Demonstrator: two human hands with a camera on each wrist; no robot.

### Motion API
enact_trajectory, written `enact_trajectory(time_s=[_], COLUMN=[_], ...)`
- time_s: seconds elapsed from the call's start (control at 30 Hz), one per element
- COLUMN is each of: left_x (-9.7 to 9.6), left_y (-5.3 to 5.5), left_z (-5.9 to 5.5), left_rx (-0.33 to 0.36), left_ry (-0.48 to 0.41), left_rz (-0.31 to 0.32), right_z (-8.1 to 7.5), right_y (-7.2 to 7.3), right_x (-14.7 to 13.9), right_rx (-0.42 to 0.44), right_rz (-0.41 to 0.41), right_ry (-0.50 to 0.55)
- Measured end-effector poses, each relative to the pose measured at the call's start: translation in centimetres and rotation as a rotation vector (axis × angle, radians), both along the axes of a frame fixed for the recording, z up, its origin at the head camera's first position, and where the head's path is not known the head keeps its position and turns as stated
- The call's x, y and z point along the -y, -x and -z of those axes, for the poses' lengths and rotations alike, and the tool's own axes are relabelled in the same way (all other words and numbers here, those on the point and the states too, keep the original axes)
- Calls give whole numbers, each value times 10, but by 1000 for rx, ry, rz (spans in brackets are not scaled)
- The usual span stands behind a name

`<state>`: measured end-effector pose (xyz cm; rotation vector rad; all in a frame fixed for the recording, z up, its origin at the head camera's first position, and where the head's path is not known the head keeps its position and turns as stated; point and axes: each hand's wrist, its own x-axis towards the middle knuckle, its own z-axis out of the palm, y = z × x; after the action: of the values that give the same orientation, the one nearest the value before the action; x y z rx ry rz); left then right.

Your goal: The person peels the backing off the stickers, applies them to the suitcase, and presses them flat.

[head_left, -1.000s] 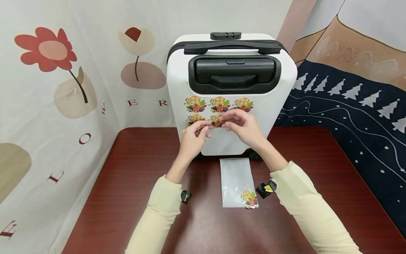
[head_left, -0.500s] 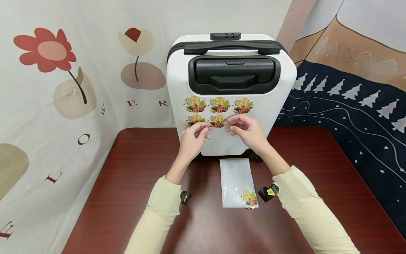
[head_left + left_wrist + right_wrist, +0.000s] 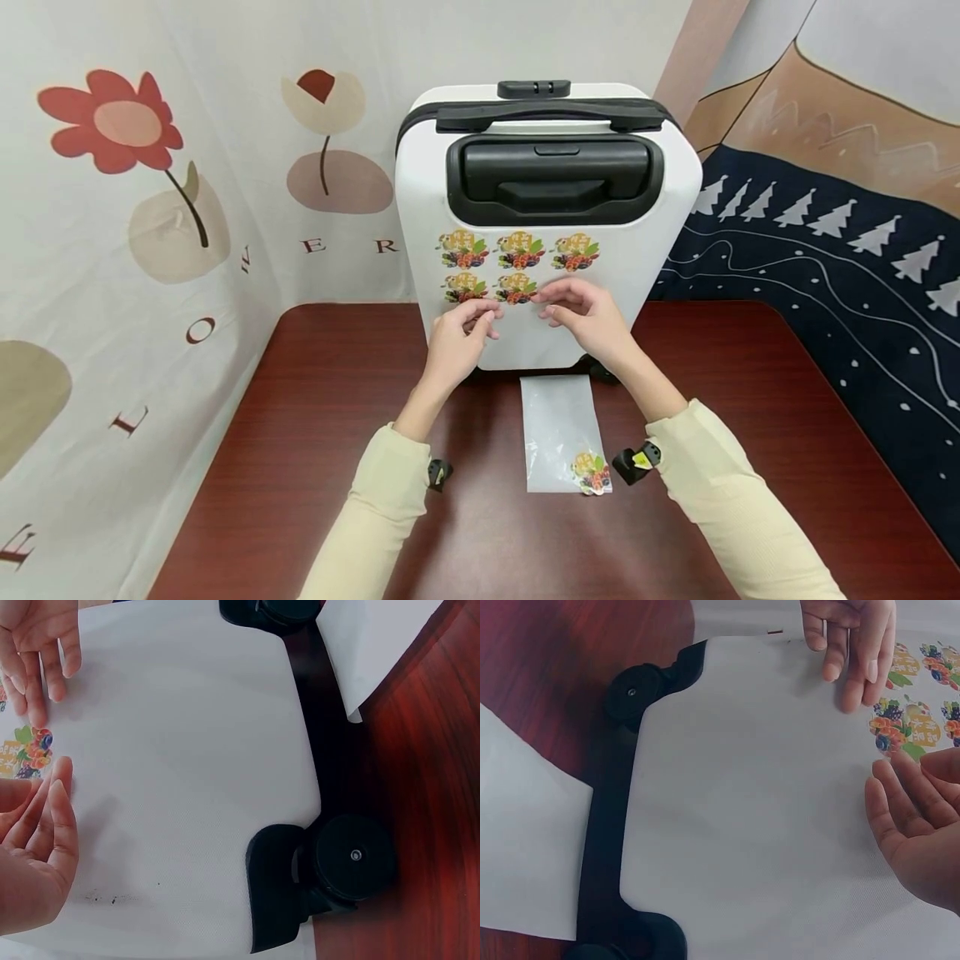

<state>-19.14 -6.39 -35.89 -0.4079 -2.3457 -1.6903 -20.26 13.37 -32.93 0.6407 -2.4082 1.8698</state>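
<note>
A white suitcase (image 3: 517,337) stands upright, its face bearing two rows of fruit-print stickers. The top row holds three; the second holds two. My left hand (image 3: 459,337) is at the lower left of the second row's right sticker (image 3: 516,287), with relaxed fingers and nothing visible between them. To the right of that sticker is my right hand (image 3: 588,317), its fingertips close to the sticker's edge; whether they touch it is unclear. In the right wrist view, the right hand (image 3: 922,825) has loosely extended fingers, and the left hand (image 3: 851,641) lies across from it.
On the dark red table (image 3: 315,467), a clear plastic sleeve (image 3: 558,417) lies in front of the suitcase with another fruit sticker (image 3: 590,472) at its lower right corner. Suitcase wheels (image 3: 356,855) rest at the bottom edge. Printed cloths (image 3: 337,250) hang behind.
My right hand has drawn back slightly to the right and down, uncovering the second row's right sticker. My left hand has shifted slightly down, exposing more of the stickers.
</note>
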Motion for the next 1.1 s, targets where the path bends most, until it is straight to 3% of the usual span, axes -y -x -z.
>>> enact_trajectory(time_s=[0.47, 0.87, 1.1], left_x=[-2, 0, 0], left_y=[-5, -13, -18], left_z=[22, 54, 74], left_rx=[45, 122, 203], left_ry=[33, 69, 97], left_rz=[22, 56, 96], right_z=[16, 52, 79], right_y=[-8, -18, -29], right_x=[-18, -38, -48], right_rx=[112, 226, 312], right_rz=[36, 64, 104], right_ry=[-33, -32, -39])
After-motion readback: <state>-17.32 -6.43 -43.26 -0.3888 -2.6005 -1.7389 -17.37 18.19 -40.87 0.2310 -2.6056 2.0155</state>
